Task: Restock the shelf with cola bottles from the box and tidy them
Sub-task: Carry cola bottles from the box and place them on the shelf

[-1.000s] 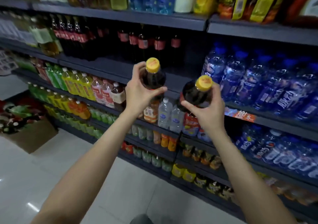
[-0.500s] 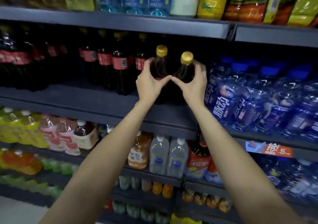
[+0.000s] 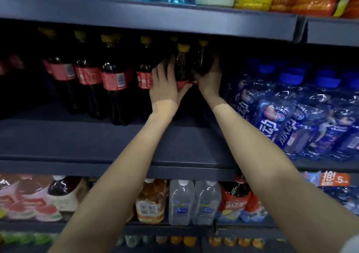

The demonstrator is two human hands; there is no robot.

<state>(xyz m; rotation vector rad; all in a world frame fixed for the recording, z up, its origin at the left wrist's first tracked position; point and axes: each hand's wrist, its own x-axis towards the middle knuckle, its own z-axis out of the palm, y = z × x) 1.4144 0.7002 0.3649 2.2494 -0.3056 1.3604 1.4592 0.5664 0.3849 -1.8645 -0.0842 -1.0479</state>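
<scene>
Blue water bottles (image 3: 287, 114) crowd our right; our left hand (image 3: 165, 89) and right hand (image 3: 208, 77) each grip a cola bottle (image 3: 181, 66) on the shelf (image 3: 97, 142).

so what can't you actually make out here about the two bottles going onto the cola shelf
All in the head view:
- Bases of the two held cola bottles: hidden behind the left hand and right hand, so whether they stand on the shelf is unclear.
- Right-hand bottle's label: covered by the palm.
- Back rows: lost in shadow.
- The box: out of frame.
</scene>
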